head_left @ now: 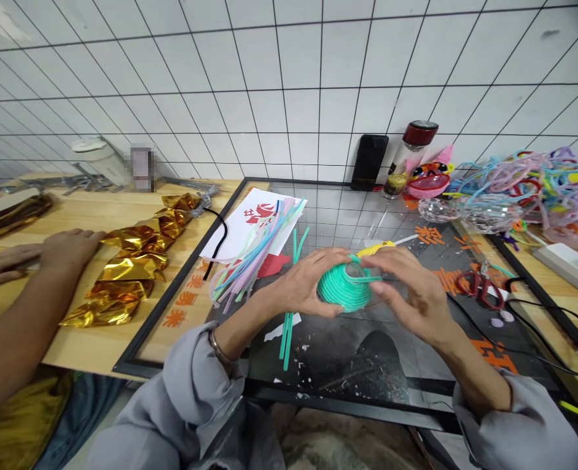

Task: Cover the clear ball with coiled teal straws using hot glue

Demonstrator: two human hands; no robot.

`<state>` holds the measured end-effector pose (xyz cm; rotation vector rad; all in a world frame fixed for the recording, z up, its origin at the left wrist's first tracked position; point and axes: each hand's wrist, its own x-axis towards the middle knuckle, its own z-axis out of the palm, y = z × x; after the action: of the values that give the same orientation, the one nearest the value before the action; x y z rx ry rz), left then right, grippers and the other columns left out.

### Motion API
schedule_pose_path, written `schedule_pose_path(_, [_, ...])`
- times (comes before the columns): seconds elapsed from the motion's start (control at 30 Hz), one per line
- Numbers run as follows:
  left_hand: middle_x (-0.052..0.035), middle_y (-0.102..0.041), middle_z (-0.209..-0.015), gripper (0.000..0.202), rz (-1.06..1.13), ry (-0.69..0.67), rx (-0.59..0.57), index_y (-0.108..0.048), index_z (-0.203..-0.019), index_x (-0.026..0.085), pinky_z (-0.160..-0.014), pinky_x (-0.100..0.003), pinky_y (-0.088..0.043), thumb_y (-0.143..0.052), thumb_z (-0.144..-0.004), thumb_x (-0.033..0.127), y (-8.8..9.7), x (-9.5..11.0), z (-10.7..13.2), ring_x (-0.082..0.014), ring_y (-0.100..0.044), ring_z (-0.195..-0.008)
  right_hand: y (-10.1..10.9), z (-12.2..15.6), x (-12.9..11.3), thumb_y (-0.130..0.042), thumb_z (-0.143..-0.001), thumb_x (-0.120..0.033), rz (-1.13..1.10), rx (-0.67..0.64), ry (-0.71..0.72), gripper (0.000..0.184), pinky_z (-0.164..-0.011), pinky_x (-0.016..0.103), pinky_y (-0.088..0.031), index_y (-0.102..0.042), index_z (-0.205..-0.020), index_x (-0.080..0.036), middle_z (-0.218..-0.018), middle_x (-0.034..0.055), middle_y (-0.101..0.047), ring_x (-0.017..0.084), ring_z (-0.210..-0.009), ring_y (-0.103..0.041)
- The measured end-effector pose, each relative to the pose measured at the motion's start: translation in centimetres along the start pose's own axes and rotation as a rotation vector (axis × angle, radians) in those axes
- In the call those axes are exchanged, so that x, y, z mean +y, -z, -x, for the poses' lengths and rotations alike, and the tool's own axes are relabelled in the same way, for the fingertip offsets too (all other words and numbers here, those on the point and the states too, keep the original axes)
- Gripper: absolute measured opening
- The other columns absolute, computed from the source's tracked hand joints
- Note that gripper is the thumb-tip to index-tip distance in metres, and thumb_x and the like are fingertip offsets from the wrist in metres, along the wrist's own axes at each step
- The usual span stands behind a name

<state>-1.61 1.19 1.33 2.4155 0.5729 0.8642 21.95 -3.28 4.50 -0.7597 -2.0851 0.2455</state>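
Observation:
My left hand (306, 284) is wrapped round a rounded form covered in coiled green pipe cleaner (344, 292), held above the dark glass tabletop. A greyish, see-through patch shows at the top of the coil. With thumb and fingers my right hand (413, 297) pinches the loose green pipe cleaner end (367, 279) at the coil's right side. Behind that hand lies a yellow tool (374, 249), partly hidden. Straight green pipe cleaners (288, 339) rest on the glass by my left wrist, some passing under it. Farther left, a bunch of pastel pipe cleaners (252, 261) overlaps a white printed sheet (235, 222).
Red-handled scissors (479, 287) and black cables lie at right, near a white power strip (570, 264). A phone (370, 162) and a bottle (406, 156) stand by the wall, beside a pipe cleaner heap (538, 189). Another person's hands (66, 254) rest left, near gold foil (135, 261).

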Motion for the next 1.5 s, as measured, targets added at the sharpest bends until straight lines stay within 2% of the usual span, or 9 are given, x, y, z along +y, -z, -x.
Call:
schedule_pose_path(0.1, [-0.0173,-0.055,-0.144,0.081,-0.007,-0.019,0.005,-0.044,-0.141,0.022,-0.116,-0.057,-0.042,-0.082,-0.071,0.039,-0.1,-0.3,0.0,-0.0364,-0.050,-0.138,-0.1,0.3,0.3,-0.048,-0.103,-0.032,-0.108,0.014,-0.217,0.047,-0.096,0.047,-0.053,-0.042,-0.149,-0.030,-0.124,0.0099,-0.069,0.025,-0.113,-0.066])
schedule_pose_path(0.17, [-0.0166,-0.055,-0.144,0.082,-0.015,-0.030,0.010,-0.043,-0.142,0.023,-0.116,-0.057,-0.042,-0.081,-0.072,0.040,-0.3,-0.4,0.1,-0.0361,-0.050,-0.139,-0.5,0.6,0.6,-0.046,-0.104,-0.037,-0.139,-0.007,-0.272,0.050,-0.100,0.050,-0.051,-0.036,-0.152,-0.029,-0.128,0.0113,-0.068,0.025,-0.119,-0.064])
schedule_pose_path(0.27, [-0.0161,-0.054,-0.146,0.083,-0.030,-0.054,0.022,-0.040,-0.144,0.025,-0.117,-0.058,-0.041,-0.080,-0.073,0.043,-0.4,-0.6,0.2,-0.0359,-0.048,-0.141,-1.2,0.8,0.9,-0.045,-0.104,-0.042,-0.150,-0.014,-0.288,0.052,-0.105,0.052,-0.047,-0.034,-0.153,-0.028,-0.128,0.0120,-0.068,0.025,-0.124,-0.061])
schedule_pose_path(0.47, [-0.0160,-0.054,-0.146,0.083,-0.008,-0.047,-0.001,-0.041,-0.145,0.023,-0.118,-0.056,-0.040,-0.081,-0.074,0.041,-0.3,-0.4,0.0,-0.0349,-0.048,-0.141,-1.6,0.9,1.2,-0.038,-0.103,-0.056,-0.179,0.000,-0.307,0.062,-0.106,0.055,-0.046,-0.030,-0.156,-0.026,-0.128,0.0143,-0.068,0.027,-0.124,-0.061])
schedule_pose_path(0.63, [-0.0139,-0.055,-0.146,0.084,0.019,-0.030,-0.006,-0.041,-0.146,0.025,-0.119,-0.055,-0.039,-0.081,-0.073,0.040,-0.1,-0.2,-0.3,-0.0350,-0.049,-0.140,-1.8,1.3,1.2,-0.040,-0.102,-0.059,-0.120,-0.001,-0.282,0.067,-0.108,0.059,-0.042,-0.025,-0.159,-0.027,-0.129,0.0136,-0.069,0.029,-0.128,-0.059])
schedule_pose_path(0.77, [-0.0145,-0.055,-0.145,0.083,0.018,-0.034,0.009,-0.041,-0.145,0.024,-0.119,-0.053,-0.040,-0.081,-0.073,0.039,-0.2,-0.2,-0.2,-0.0343,-0.049,-0.140,-1.8,1.3,1.0,-0.042,-0.101,-0.060,-0.090,-0.020,-0.281,0.068,-0.107,0.059,-0.042,-0.027,-0.158,-0.027,-0.134,0.0138,-0.067,0.030,-0.128,-0.059])
schedule_pose_path(1.0, [-0.0167,-0.054,-0.146,0.085,-0.006,-0.002,-0.004,-0.041,-0.145,0.023,-0.118,-0.057,-0.039,-0.081,-0.072,0.040,-0.4,-0.3,-0.1,-0.0369,-0.048,-0.140,-2.1,1.1,0.9,-0.051,-0.101,-0.048,-0.046,0.037,-0.317,0.056,-0.104,0.056,-0.045,-0.039,-0.151,-0.027,-0.121,0.0107,-0.074,0.029,-0.124,-0.062])
schedule_pose_path(1.37, [-0.0175,-0.055,-0.143,0.082,-0.026,-0.032,0.008,-0.041,-0.143,0.020,-0.117,-0.054,-0.041,-0.081,-0.073,0.038,-0.2,0.2,-0.3,-0.0349,-0.051,-0.138,-2.4,1.2,0.7,-0.053,-0.100,-0.047,-0.056,0.040,-0.334,0.058,-0.106,0.058,-0.045,-0.036,-0.151,-0.026,-0.124,0.0122,-0.072,0.029,-0.127,-0.060])
schedule_pose_path(1.5, [-0.0161,-0.055,-0.144,0.083,-0.024,-0.031,-0.002,-0.041,-0.144,0.022,-0.117,-0.054,-0.041,-0.080,-0.073,0.038,-0.2,0.2,-0.3,-0.0346,-0.050,-0.138,-2.4,1.3,0.7,-0.053,-0.100,-0.047,-0.052,0.040,-0.332,0.060,-0.106,0.059,-0.044,-0.035,-0.152,-0.026,-0.121,0.0115,-0.074,0.029,-0.128,-0.059])
